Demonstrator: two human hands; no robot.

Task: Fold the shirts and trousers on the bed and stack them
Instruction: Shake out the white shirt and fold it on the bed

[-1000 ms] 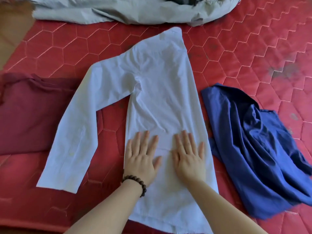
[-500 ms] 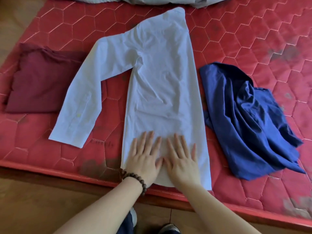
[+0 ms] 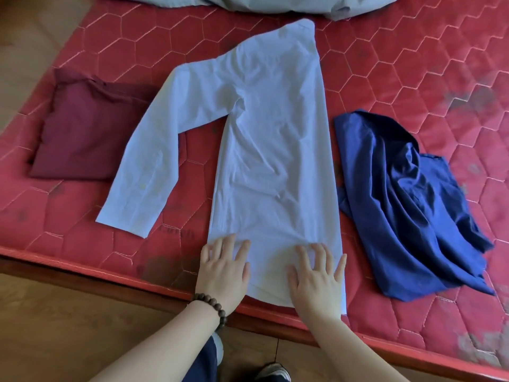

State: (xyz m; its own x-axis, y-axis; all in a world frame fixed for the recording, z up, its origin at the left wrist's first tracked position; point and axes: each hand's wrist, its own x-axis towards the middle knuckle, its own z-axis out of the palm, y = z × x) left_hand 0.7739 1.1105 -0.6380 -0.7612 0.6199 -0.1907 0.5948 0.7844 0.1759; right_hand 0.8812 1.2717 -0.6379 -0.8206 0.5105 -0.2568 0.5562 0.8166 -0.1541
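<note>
Lying flat at the mattress's near edge, the white shirt point(image 3: 271, 150) is folded in half lengthwise, with one sleeve still stretched out to the left. Both hands press its hem with spread, straight fingers, grasping nothing: left hand point(image 3: 223, 271), right hand point(image 3: 316, 277). One maroon garment point(image 3: 85, 133) already looks folded at the left; the crumpled blue garment point(image 3: 410, 199) at the right and grey clothing point(image 3: 248, 2) at the far edge of the red mattress point(image 3: 413, 64) remain. Nothing blocks the next fold.

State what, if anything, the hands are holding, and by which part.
Nothing is held. The left hand and right hand rest with spread fingers on the hem end of the white shirt.
</note>
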